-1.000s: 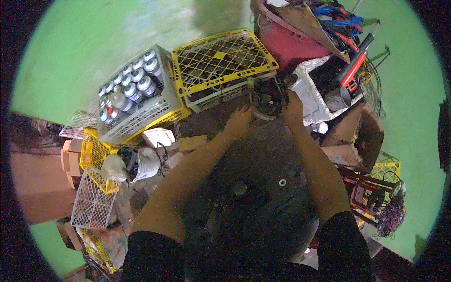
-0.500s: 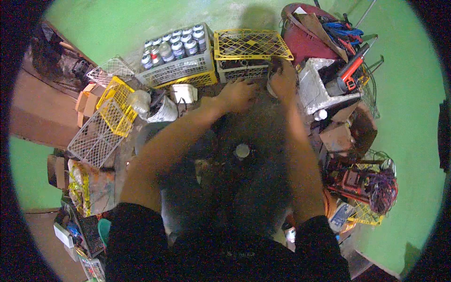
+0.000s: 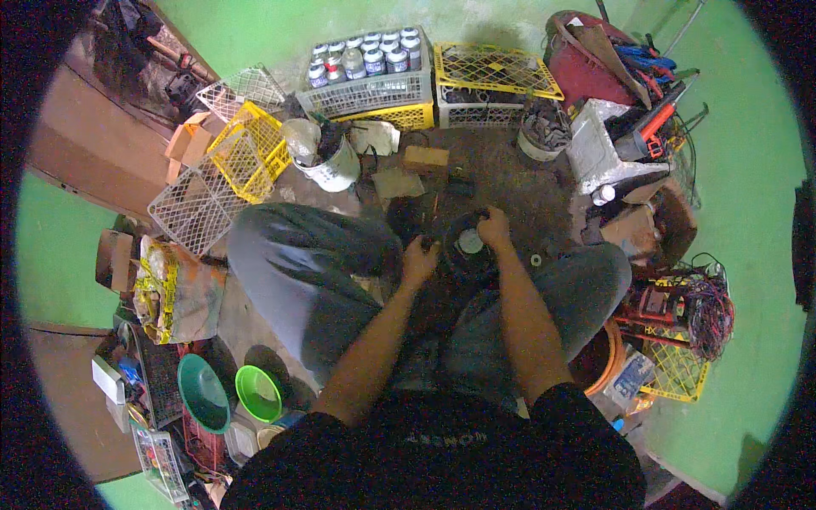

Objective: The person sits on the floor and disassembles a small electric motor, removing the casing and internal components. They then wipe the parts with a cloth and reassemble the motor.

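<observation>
One dark round part (image 3: 456, 235) between my knees, pale disc (image 3: 470, 241) showing within its outline; can't tell if it's attached or lying underneath. Right hand (image 3: 494, 229) at the part's 2 o'clock, fingers closed narrow on the rim. Left hand (image 3: 418, 262) at its 8 o'clock, fingers curled; can't tell if they hold anything or touch the part.

My read on the step: handling the part, right hand steadying. Turning or lifting it would call for a sure left hold before the right lets go.

Count, clock centred on the part:
- 1 small pale ring (image 3: 536, 260), just past 3, near.
- 1 bucket of dark pieces (image 3: 536, 154), 1 o'clock.
- 2 flat blocks: tan block (image 3: 426, 158) at 11, greyish block (image 3: 398, 184) between 10 and 11.
- 1 white bucket (image 3: 337, 175), 10.
- 1 grey crate (image 3: 374, 96), 11, at least a dozen cans (image 3: 375, 62); rows overlap, no exact number.
- 2 basins, both 8: teal basin (image 3: 204, 393), lime basin (image 3: 258, 393).
</observation>
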A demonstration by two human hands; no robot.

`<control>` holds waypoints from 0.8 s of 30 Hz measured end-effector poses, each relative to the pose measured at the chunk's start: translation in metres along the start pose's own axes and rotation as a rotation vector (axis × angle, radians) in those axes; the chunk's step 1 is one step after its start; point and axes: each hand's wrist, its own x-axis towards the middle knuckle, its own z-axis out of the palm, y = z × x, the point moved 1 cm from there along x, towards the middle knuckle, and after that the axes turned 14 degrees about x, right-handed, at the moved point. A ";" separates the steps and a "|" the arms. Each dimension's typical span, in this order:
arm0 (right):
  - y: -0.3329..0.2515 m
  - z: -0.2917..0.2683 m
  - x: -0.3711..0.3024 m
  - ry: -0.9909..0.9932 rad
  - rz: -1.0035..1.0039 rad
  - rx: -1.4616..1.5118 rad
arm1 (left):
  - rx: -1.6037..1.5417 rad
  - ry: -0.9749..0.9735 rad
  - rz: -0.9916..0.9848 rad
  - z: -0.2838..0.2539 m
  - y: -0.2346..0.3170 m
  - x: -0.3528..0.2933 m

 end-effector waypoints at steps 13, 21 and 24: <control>0.191 0.025 -0.022 0.440 0.528 -0.031 | -0.026 -0.469 -0.207 0.118 -0.033 0.008; 0.331 -0.023 0.018 0.293 0.412 -0.160 | -0.393 -0.582 -0.126 0.092 0.039 0.022; 0.290 -0.005 0.005 0.322 0.375 0.090 | -0.435 -0.547 -0.222 0.044 0.060 0.021</control>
